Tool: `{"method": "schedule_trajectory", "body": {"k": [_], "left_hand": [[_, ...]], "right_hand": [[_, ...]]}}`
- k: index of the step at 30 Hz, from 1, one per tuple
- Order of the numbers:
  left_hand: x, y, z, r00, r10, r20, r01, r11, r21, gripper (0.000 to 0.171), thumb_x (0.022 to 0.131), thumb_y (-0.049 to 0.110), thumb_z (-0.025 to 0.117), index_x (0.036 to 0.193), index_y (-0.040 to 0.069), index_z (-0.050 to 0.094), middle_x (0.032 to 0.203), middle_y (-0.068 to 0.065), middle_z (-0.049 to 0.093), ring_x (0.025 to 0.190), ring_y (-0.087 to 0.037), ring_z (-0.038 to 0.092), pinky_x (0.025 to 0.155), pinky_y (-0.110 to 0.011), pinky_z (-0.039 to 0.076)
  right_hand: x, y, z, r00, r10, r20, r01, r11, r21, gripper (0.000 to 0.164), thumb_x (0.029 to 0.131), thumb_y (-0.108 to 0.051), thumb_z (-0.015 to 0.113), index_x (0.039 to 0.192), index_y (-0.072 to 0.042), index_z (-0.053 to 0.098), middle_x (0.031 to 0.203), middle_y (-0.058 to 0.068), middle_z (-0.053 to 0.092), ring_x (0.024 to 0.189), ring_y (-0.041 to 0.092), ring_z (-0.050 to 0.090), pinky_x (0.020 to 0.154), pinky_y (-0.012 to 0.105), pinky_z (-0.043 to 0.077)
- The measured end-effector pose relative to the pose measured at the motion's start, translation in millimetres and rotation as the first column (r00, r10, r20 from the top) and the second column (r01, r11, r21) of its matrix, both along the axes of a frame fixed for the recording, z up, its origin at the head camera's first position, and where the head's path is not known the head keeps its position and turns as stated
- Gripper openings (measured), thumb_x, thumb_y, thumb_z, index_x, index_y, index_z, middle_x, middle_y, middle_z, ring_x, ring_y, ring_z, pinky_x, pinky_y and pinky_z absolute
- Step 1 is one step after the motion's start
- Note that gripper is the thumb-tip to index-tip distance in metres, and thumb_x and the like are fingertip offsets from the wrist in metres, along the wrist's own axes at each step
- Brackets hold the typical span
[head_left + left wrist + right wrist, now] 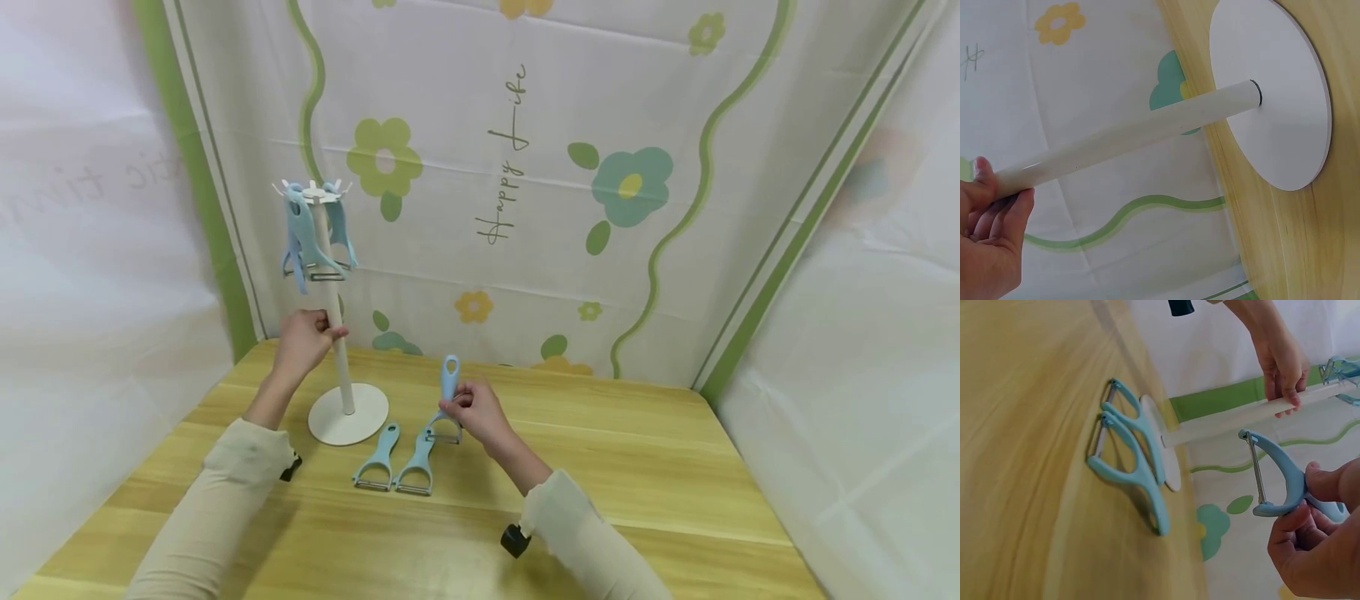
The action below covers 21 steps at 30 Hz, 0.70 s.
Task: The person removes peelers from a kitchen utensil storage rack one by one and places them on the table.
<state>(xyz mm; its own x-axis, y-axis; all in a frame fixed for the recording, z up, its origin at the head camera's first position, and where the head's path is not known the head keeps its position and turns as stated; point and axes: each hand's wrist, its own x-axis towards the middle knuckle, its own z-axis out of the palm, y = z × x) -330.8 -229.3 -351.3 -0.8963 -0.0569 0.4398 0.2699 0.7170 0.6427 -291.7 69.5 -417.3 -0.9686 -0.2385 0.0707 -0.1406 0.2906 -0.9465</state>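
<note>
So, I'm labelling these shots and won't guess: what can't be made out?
Head view: the exact number of hanging light-blue Y-peelers, which overlap.
Left wrist view: the upper part of the white pole, behind the left fingers, then cut off by the edge.
Right wrist view: part of the handle of the held Y-peeler, covered by the right fingers.

1. Head view: high, facing forward and down over the yellow wood-grain surface (637,467).
2. Left-wrist view: near, rolled sideways, facing the round white stand base (1291,131).
3. Right-wrist view: rolled sideways, near a light-blue Y-shaped peeler (1295,483); all views share that base.
</note>
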Motion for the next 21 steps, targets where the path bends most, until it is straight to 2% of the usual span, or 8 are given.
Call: {"method": "schedule_trajectory", "body": {"k": [5, 13, 21], "left_hand": [[-2.5, -0.9, -1.9, 1.000, 0.008, 0.000, -0.008, 1.000, -0.012, 0.027, 0.094, 0.015, 0.070, 0.100, -0.012, 0.072, 0.092, -0.027, 0.074, 0.075, -0.034, 0.071, 0.056, -0.026, 0.047], [-4.1, -2.7, -1.7, 1.000, 0.009, -0.002, -0.009, 1.000, -0.012, 0.028, 0.094, 0.015, 0.070, 0.101, -0.012, 0.072, 0.093, -0.028, 0.074, 0.080, -0.038, 0.072, 0.058, -0.025, 0.048], [-4.1, -2.0, -2.2, 1.000, 0.013, -0.011, -0.013, 0.999, -0.030, 0.028, 0.094, 0.016, 0.070, 0.102, -0.011, 0.072, 0.094, -0.028, 0.074, 0.084, -0.041, 0.072, 0.064, -0.040, 0.055]], "right_hand": [[3.8, 9.5, -12.9, 1.000, -0.001, 0.021, 0.000, 1.000, 0.018, 0.018, 0.093, -0.009, 0.069, 0.102, 0.005, 0.063, 0.079, 0.007, 0.068, 0.070, 0.009, 0.058, 0.062, 0.024, 0.050], [10.0, 18.4, -23.5, 1.000, 0.001, 0.030, -0.003, 0.998, 0.067, 0.016, 0.093, -0.009, 0.070, 0.099, 0.004, 0.062, 0.078, 0.007, 0.067, 0.070, 0.012, 0.058, 0.062, 0.026, 0.050], [15.8, 21.2, -36.8, 0.998, 0.005, 0.068, -0.011, 0.996, 0.090, 0.018, 0.093, -0.009, 0.070, 0.100, 0.006, 0.062, 0.078, 0.006, 0.065, 0.071, 0.012, 0.058, 0.061, 0.023, 0.048]]}}
